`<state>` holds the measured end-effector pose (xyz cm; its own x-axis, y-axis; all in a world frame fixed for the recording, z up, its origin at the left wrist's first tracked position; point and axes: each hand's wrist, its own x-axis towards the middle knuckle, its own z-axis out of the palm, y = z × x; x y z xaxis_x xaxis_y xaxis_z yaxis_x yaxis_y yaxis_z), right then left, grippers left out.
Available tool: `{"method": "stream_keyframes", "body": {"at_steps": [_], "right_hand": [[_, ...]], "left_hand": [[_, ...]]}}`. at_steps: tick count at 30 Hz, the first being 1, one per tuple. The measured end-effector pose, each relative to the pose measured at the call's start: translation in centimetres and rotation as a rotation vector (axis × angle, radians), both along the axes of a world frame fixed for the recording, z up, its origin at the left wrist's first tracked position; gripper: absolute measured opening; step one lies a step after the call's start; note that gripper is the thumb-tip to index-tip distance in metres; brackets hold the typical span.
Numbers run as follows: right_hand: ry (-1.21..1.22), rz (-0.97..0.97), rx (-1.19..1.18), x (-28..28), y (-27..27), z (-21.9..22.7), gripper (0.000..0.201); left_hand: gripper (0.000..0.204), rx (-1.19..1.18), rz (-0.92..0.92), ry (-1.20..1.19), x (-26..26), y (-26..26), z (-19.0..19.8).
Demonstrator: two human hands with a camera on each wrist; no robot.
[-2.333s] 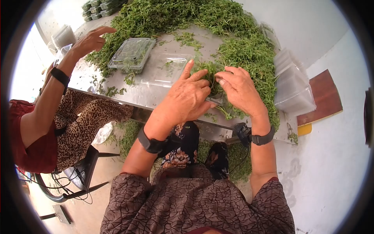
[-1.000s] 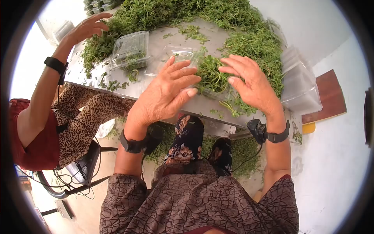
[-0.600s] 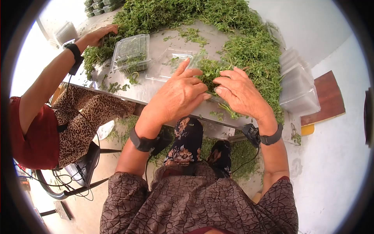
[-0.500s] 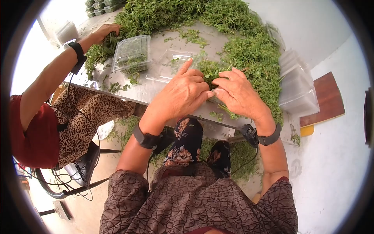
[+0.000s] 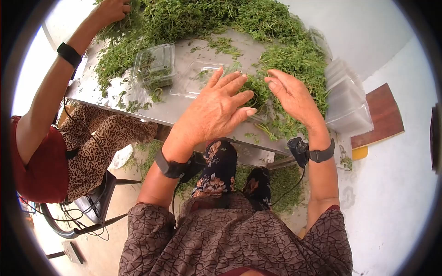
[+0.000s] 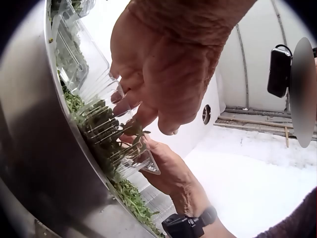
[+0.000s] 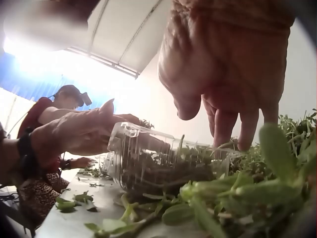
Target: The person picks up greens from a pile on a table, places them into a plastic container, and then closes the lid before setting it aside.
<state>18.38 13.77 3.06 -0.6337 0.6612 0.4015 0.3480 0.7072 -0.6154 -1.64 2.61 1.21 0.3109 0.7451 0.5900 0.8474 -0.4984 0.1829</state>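
A clear plastic box (image 7: 124, 156) filled with leafy green sprigs (image 5: 258, 90) sits at the front of the table, mostly covered by the hands in the head view. My left hand (image 5: 214, 108) spreads over its left side, fingers extended and fingertips right at the greens. On the other side my right hand (image 5: 294, 99) hovers with loosely bent fingers, apart from the left. The right wrist view shows the right fingers (image 7: 247, 129) pointing down behind the box. Beyond the left hand lies a flat clear plastic lid (image 5: 186, 82).
A heap of greens (image 5: 193, 18) rings the back and right of the metal table (image 5: 239, 43). A filled clear box (image 5: 156, 62) stands at left, nested empty boxes (image 5: 347, 103) at right. Another person's hand (image 5: 110, 11) reaches into the heap at back left.
My hands come together over the box's greens, then move apart, the right one lifting to the right. The other person's hand moves from the near heap up and farther back.
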Motion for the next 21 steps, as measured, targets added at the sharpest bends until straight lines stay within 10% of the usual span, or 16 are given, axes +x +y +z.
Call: {"method": "stream_keyframes", "body": {"at_steps": [6,8,14,21], "right_hand": [[-0.043,-0.018,-0.013,-0.8,-0.3,-0.8,0.034],[-0.311,-0.044,0.412,-1.3,-0.7,-0.7,0.034],[-0.507,0.051,0.268,-1.6,0.1,0.7,0.034],[-0.251,0.049,0.305,-3.0,-0.1,1.4,0.033]], "left_hand": [[0.044,-0.179,-0.018,0.039,0.5,0.2,-0.2],[0.043,-0.216,-0.02,0.06,0.5,0.4,0.1],[0.043,-0.288,-0.02,0.096,0.6,0.4,0.5],[0.044,-0.277,-0.034,0.095,0.5,0.5,0.5]]}}
